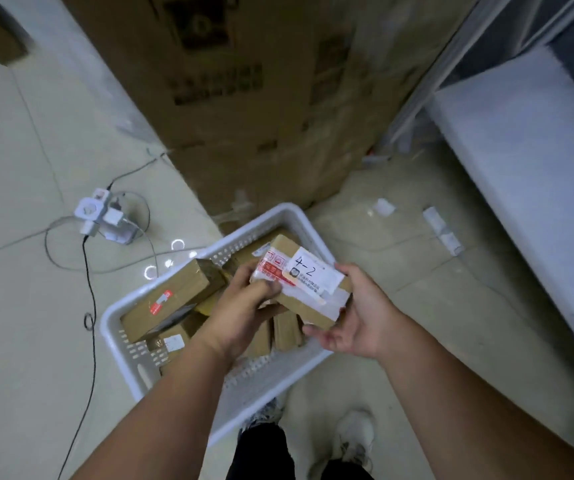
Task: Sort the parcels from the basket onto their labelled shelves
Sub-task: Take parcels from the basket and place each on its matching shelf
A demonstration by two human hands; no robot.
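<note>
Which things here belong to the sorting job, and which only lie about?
Job: parcel marked 4-2, held by left hand and right hand; white basket; long parcel in it.

Lying about: power strip, black cable, big cartons.

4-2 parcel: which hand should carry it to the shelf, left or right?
Probably right. The right hand cups the 4-2 parcel from below and its outer side, nearest the white shelf. The left hand only pinches its near end, above the basket.
</note>
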